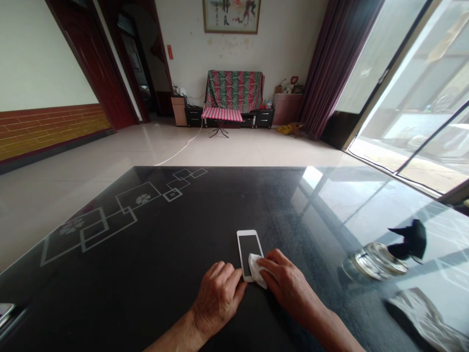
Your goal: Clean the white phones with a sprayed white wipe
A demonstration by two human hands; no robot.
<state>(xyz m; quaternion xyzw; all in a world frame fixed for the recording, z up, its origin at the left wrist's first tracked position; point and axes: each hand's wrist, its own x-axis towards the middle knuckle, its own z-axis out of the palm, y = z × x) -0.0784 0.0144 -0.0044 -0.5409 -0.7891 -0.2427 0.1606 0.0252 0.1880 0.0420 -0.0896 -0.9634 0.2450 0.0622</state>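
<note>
A white-framed smartphone [248, 242] with a dark screen lies flat on the black glossy table [176, 254], in the lower middle of the view. At its lower left corner, my left hand [219, 296] has curled fingers, with thumb and index finger pressed against the edge. My right hand [287, 277] pinches a crumpled white tissue [255, 268]. That tissue rests on the lower right part of the phone and covers some of the screen and rim.
To the right lies a clear spray bottle [379, 260] with a black trigger head. Nearer is a crumpled grey cloth [421, 313]. At the left edge, a small device [5, 313] is partly cut off. The table's far edge borders a tiled floor [256, 149].
</note>
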